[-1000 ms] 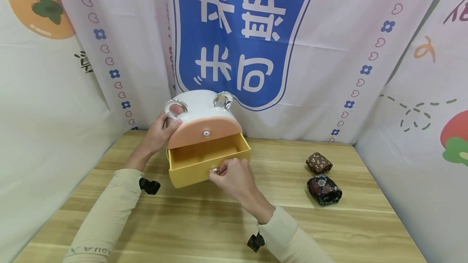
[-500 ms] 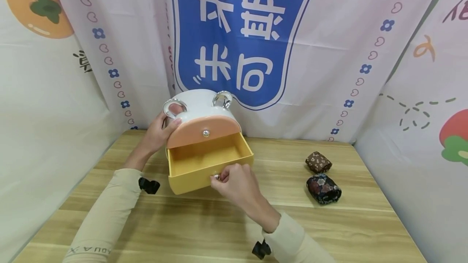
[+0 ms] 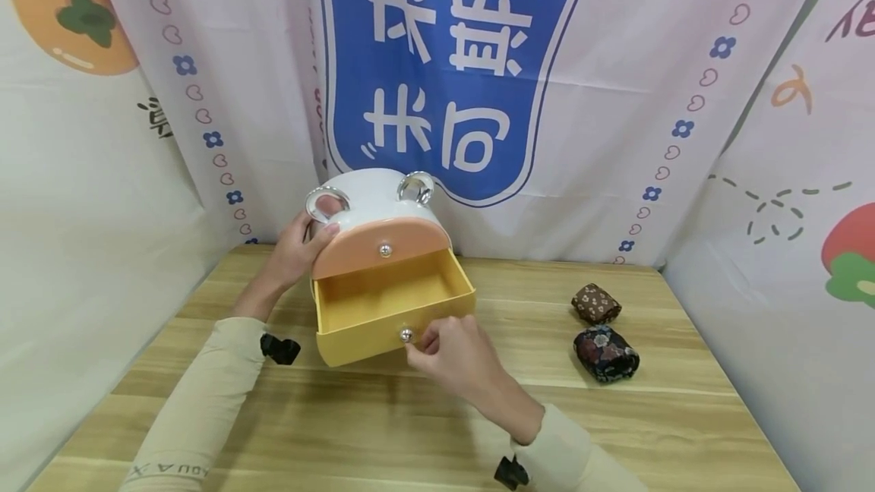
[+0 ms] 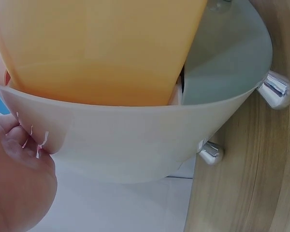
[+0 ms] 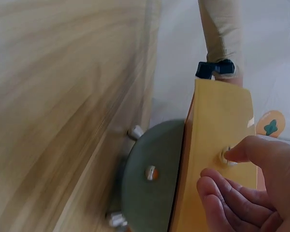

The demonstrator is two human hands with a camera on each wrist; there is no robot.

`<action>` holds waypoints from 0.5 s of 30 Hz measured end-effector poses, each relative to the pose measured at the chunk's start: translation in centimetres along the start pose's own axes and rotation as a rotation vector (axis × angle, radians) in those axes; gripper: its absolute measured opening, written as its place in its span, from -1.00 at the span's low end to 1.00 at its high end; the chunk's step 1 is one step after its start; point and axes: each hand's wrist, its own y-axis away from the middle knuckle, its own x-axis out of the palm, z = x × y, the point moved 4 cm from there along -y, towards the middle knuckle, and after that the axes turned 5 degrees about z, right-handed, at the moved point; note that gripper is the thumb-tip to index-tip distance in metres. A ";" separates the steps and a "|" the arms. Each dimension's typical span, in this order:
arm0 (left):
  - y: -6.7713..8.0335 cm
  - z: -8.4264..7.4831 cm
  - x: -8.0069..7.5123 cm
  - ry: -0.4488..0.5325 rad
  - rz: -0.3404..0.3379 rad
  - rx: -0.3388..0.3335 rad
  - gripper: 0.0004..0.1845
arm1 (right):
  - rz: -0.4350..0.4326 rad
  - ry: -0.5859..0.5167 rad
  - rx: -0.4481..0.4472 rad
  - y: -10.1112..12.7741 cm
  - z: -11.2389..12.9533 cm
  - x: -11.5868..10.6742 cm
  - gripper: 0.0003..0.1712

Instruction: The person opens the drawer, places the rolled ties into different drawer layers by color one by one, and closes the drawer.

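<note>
My right hand, fingers loosely bent apart from the thumb, rests that thumb against the round silver knob of the extended yellow drawer. My left hand grips the rounded white cabinet on the wood-grain table, well apart from a brown floral roll and a black floral roll.

Left hand holds a cabinet near the back edge of the desk; right hand is at its drawer knob. Bundles lie near the right edge.
</note>
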 end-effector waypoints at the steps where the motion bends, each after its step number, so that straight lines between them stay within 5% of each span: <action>1: 0.0 0.0 0.1 -0.004 0.001 -0.003 -0.15 | 0.005 0.015 0.000 0.2 -0.4 -0.3 -0.81; 9: 0.1 0.1 0.2 -0.007 -0.004 0.006 -0.16 | 0.044 0.120 0.058 1.8 -4.7 -3.8 -0.88; 15: 0.1 0.0 0.0 -0.009 -0.008 0.016 -0.17 | 0.048 0.124 0.138 3.2 -8.8 -7.5 -0.71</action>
